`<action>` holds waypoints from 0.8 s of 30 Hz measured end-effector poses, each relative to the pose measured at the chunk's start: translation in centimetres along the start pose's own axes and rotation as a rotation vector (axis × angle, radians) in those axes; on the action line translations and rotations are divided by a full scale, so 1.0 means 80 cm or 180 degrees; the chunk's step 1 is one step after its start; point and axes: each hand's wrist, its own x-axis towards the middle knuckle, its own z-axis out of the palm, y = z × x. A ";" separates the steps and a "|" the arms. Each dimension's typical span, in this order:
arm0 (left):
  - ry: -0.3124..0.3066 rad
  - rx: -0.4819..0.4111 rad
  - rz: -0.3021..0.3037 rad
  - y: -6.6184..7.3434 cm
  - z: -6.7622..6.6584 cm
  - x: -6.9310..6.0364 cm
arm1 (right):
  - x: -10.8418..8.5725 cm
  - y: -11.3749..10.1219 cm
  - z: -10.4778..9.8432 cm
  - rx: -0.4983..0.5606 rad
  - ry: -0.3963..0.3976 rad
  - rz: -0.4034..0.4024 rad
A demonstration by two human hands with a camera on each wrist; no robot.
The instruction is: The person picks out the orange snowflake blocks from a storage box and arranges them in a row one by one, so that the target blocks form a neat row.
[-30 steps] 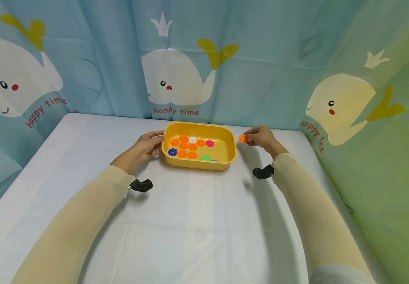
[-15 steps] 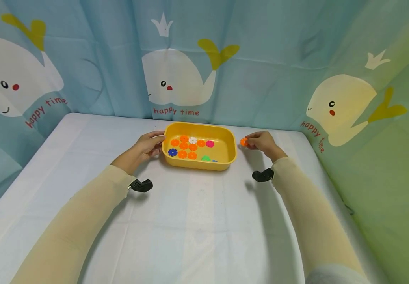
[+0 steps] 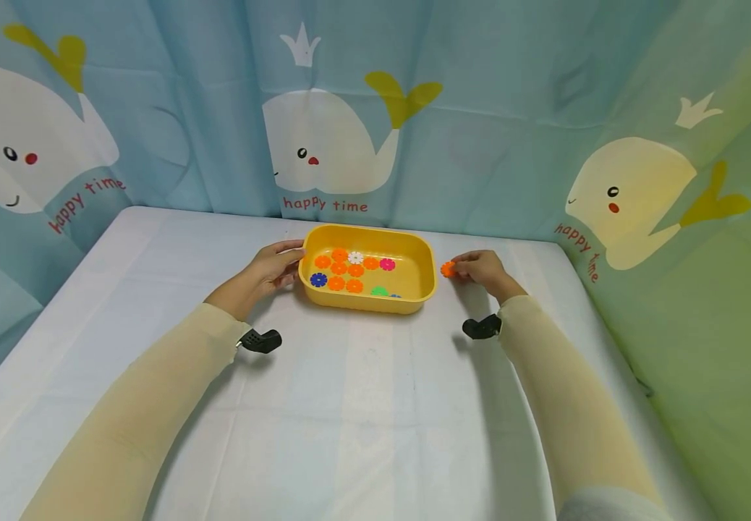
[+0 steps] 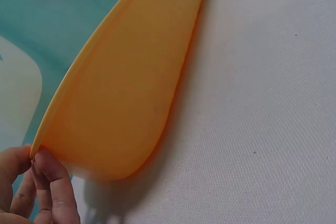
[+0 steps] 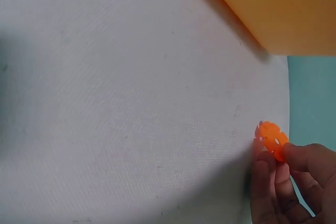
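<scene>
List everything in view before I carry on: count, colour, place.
table: 1, white, foreground
tub: 1, yellow, on table
orange discs: 7, orange, in tub
white disc: 1, white, in tub
pink disc: 1, pink, in tub
green disc: 1, green, tub's near side
blue discs: 2, blue, in tub
held disc: at least 1, orange, right of tub
backdrop: 1, blue to green, around table
whale prints: 3, mostly white, on backdrop
crown prints: 2, white, above whales
captions: 3, red, below whales
wrist devices: 2, black, at wrists
sleeves: 2, cream, both arms
left hand: 1, bare, pinching tub's left rim
right hand: 1, bare, pinching held disc
</scene>
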 end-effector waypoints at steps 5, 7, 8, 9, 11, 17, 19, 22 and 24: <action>-0.0004 -0.0025 -0.0008 0.001 0.000 -0.001 | 0.001 0.002 0.001 0.0150 -0.0015 0.0039; 0.0003 -0.0022 -0.0019 0.000 0.000 -0.001 | 0.002 0.003 0.001 0.0154 -0.0038 0.0041; 0.0007 -0.0017 -0.0021 0.000 0.000 -0.002 | 0.002 0.003 0.001 0.0162 -0.0051 0.0040; 0.0012 -0.0018 -0.0023 0.000 0.001 -0.002 | 0.002 0.003 0.001 0.0172 -0.0056 0.0043; 0.0017 -0.0007 -0.0019 0.000 0.001 -0.002 | 0.002 0.003 0.001 0.0169 -0.0071 0.0051; 0.0026 0.0010 0.0001 0.000 0.001 -0.002 | 0.001 0.003 0.001 0.0122 -0.0110 0.0080; 0.0035 0.0000 0.0001 -0.001 0.002 -0.002 | 0.001 0.002 0.000 0.0113 -0.0112 0.0084; 0.0045 -0.0023 0.0007 -0.001 0.002 -0.001 | 0.001 0.002 -0.001 0.0100 -0.0114 0.0101; 0.0047 -0.0029 0.0010 -0.001 0.002 -0.001 | 0.000 0.001 -0.002 0.0082 -0.0106 0.0111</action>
